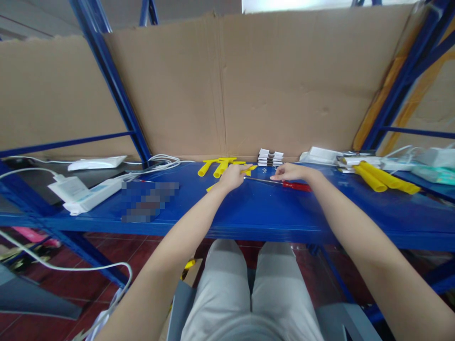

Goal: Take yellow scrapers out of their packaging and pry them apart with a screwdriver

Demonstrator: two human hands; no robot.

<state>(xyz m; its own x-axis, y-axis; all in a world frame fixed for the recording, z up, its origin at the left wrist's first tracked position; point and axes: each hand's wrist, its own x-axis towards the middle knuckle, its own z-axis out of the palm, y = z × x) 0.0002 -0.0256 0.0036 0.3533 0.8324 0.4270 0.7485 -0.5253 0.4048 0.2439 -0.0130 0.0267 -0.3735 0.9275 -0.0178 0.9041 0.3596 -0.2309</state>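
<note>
My left hand (232, 177) rests on the blue shelf (249, 213), closed around a yellow plastic piece (250, 168) whose end sticks out to the right. My right hand (289, 172) lies just to its right with the fingers pinched near the metal shaft of a red-handled screwdriver (296, 186) that lies on the shelf. Whether the right hand grips the shaft is unclear. Behind the left hand lie several more yellow plastic pieces (217, 166).
A stack of small white parts (270, 157) stands behind the hands. Long yellow tubes (386, 179) and white boxes (322, 154) lie at the right. A white power strip (90, 195), adapter and cables sit at the left. Cardboard backs the shelf.
</note>
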